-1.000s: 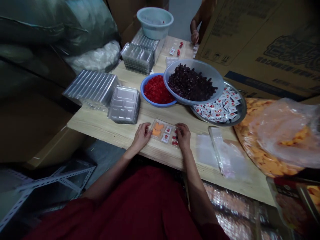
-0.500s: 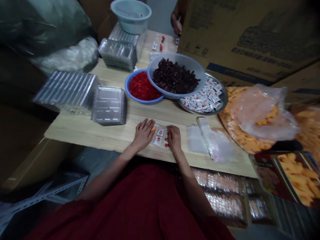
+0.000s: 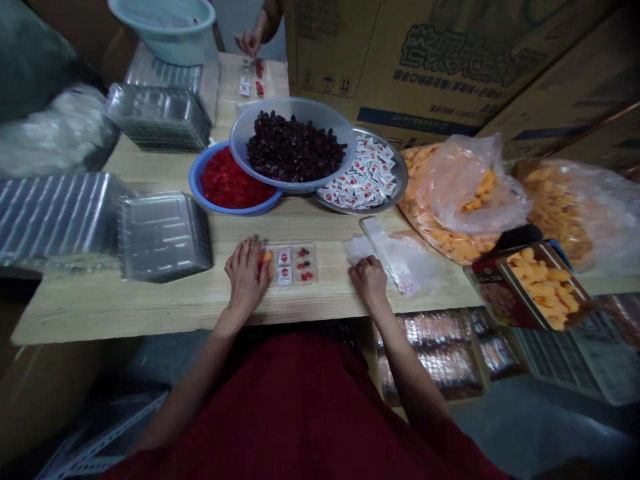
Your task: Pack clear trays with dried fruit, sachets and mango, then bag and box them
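Note:
My left hand (image 3: 247, 273) lies over the left end of a clear plastic tray (image 3: 311, 255), its fingers stretched and a little apart. Orange pieces (image 3: 267, 257) show beside its fingertips; the rest of that end is hidden. The tray's middle holds two white sachets with red print (image 3: 285, 275), and its right side has red and dark pieces (image 3: 305, 265). To the right, the curled fingers of my right hand (image 3: 369, 281) pinch at the near edge of flat clear plastic bags (image 3: 356, 248). A bundle of bags (image 3: 387, 253) lies just beyond.
A blue basin of red pieces (image 3: 235, 180), a bowl of dark pieces (image 3: 295, 150) and a metal bowl of sachets (image 3: 367, 177) stand behind. Stacked trays (image 3: 163, 233) are left, orange-filled bags (image 3: 450, 200) and a box (image 3: 537, 287) right. Another person's hand (image 3: 250, 41) works at the back.
My right hand has left the tray's right end and moved right to the plastic bags. My left hand stays at the tray's left end. The view has swung to the right.

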Tool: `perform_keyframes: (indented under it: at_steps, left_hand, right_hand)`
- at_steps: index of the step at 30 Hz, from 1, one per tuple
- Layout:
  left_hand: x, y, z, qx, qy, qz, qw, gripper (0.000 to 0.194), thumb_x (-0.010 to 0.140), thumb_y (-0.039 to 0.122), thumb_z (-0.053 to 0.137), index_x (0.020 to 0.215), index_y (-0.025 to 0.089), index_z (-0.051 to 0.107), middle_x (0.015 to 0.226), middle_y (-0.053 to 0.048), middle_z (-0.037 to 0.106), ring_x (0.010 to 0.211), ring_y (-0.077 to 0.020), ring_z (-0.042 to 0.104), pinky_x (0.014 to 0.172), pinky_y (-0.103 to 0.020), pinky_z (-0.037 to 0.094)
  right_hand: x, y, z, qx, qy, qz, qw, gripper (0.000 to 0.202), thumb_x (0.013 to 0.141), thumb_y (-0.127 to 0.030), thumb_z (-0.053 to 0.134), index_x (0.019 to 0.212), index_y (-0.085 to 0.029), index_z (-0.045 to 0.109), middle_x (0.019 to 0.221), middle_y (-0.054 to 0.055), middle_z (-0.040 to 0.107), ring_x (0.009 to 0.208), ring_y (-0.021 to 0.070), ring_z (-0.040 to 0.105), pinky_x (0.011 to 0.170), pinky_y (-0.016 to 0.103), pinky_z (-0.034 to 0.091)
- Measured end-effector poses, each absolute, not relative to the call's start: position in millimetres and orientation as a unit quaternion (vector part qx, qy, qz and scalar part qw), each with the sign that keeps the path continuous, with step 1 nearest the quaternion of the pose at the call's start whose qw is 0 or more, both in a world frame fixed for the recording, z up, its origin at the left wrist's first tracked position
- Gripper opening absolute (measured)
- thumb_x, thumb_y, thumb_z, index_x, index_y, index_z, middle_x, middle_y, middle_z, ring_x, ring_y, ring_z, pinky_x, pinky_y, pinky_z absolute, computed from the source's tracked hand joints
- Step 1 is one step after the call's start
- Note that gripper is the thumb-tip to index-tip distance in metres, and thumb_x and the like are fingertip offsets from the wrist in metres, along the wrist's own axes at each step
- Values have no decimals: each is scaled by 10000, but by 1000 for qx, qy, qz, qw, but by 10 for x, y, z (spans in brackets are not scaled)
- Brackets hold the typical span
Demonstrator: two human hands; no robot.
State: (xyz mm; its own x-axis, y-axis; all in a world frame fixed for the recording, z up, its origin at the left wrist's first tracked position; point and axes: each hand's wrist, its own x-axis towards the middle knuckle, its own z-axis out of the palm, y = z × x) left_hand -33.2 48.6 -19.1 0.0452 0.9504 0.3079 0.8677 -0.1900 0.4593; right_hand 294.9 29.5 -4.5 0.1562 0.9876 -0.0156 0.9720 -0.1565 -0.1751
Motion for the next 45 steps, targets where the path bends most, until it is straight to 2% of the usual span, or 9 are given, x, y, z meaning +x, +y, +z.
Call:
perform_keyframes:
  at_steps: [7,13,17,21,24,28,35,41,45]
  left_hand:
    - [-408,390,-111,696,647,301,81,480,979,413,508,1406,197,548,1586,-157,442,1471,-328,382,1195,-496,263]
    - [-472,329,-91,701,642,299,86,377,983,388,507,1297,204,605,1543,-155,493,1425,-315,447,1175,-499,304]
    - [-342,299,99,704,622,327,105,332,991,373,496,1265,234,622,1478,-126,560,1383,-290,498,1172,-499,336]
    - [86,379,278,692,575,387,199,260,990,363,507,1157,235,660,1313,-90,665,1250,-255,597,1109,-453,441]
    - [589,511,268,689,512,392,329,221,987,331,513,1090,222,675,1107,-62,732,1007,-203,683,916,-351,546]
    - [1175,688,69,700,452,367,413,167,966,277,548,998,200,693,945,-41,745,833,-169,677,806,-305,535]
    - [1599,812,-380,628,473,346,512,136,898,221,615,1008,167,675,865,-47,728,749,-162,677,725,-300,540]
    - [1819,877,-475,612,497,350,505,194,879,350,673,958,174,655,814,-26,690,709,-143,638,678,-268,512]
    - [1854,990,-453,611,528,354,472,75,832,227,658,799,186,605,698,15,621,622,-124,567,627,-248,453]
  right_hand:
    - [2816,520,257,-775,-617,117,-70,291,958,-339,565,1057,-123,732,1056,163,695,973,260,695,767,297,513]
    - [2764,552,173,-781,-614,115,-13,267,932,-185,527,1107,-67,690,1114,234,694,1041,327,696,818,365,529]
    - [2889,536,134,-786,-602,134,25,216,920,-209,560,1021,-80,701,1016,245,718,937,323,714,795,378,515]
    - [3110,550,86,-772,-602,185,82,105,868,-208,616,813,-156,690,807,130,728,752,227,679,700,294,473]
    - [3275,574,43,-737,-613,245,142,245,883,-283,583,666,-180,628,643,33,657,617,154,587,611,239,418]
    - [3422,580,-2,-689,-614,322,210,355,899,-348,491,592,-186,564,546,-5,563,547,125,501,549,221,378]
    - [3499,535,-122,-644,-596,384,287,307,889,-374,461,698,-180,604,643,6,598,618,136,524,589,235,413]
    - [3502,492,-233,-636,-595,377,315,297,904,-409,489,718,-196,582,641,-7,553,631,143,483,593,246,388]
    - [3522,466,-242,-640,-586,370,330,311,905,-440,502,716,-203,575,651,-4,562,636,147,491,592,249,395]
